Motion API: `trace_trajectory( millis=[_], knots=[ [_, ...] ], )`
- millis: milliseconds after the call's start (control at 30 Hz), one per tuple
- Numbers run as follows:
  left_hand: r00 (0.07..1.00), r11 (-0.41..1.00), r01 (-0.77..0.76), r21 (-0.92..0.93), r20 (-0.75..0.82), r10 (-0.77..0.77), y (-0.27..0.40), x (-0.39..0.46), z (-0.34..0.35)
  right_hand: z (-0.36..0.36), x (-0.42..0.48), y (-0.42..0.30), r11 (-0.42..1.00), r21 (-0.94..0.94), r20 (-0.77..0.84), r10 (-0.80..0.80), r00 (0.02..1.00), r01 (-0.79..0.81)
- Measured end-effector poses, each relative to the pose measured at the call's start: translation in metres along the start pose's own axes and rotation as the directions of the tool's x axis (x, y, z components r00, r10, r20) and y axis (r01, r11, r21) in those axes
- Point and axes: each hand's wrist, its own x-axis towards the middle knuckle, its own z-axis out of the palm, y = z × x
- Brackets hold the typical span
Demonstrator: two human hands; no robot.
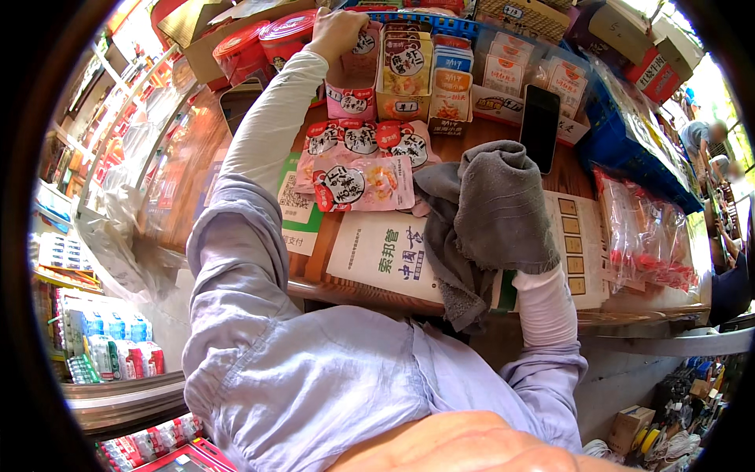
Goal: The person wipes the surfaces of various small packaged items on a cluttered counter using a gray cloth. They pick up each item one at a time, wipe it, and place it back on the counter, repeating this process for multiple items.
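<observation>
My left hand is stretched to the back of the wooden counter, at the left rear edge of a pink snack display box. Its fingers curl out of sight, so I cannot tell whether they grip the box. A grey towel is draped over my right hand and bunched in it, covering the fingers, above the counter's front edge. Several pink snack packets lie loose before the pink box, and the towel's left fold touches them. A yellow snack box with packets upright inside stands beside the pink one.
Red round tubs stand behind my left forearm. Right of the yellow box are a blue-and-orange snack box and a black smartphone leaning on packets. A blue plastic basket and clear-wrapped packs occupy the right. Printed sheets lie in front.
</observation>
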Motion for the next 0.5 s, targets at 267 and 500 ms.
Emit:
trace_trajectory(
  millis=[267,500],
  knots=[
    [0.947,0.967,0.016,0.254,-0.314,0.067,0.008,0.000,0.027,-0.010,0.000,0.013,0.834,-0.500,0.082,-0.223,0.971,0.233],
    [0.983,0.951,0.061,0.303,-0.183,-0.005,0.014,-0.009,0.014,0.023,0.003,-0.018,0.990,0.143,-0.139,0.031,0.990,-0.011]
  ],
)
